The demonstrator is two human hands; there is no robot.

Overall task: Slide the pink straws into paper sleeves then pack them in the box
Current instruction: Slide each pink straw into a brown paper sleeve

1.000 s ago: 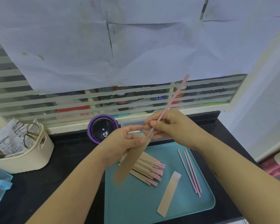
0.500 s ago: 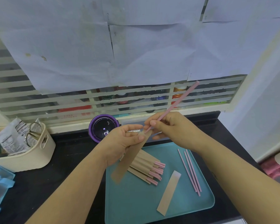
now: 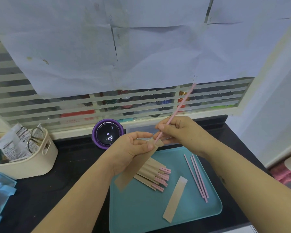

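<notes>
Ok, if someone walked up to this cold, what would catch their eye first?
First the hands mid-frame: the right hand pinches a pink straw slanting up toward the window, its lower tip at the mouth of a paper sleeve the left hand holds. Below them, a teal tray carries a pile of sleeved straws, one empty sleeve and three bare straws at its right.

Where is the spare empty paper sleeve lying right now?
Head view: the empty sleeve lies flat on the teal tray, between the pile of sleeved straws to its left and the three bare pink straws to its right.
</notes>
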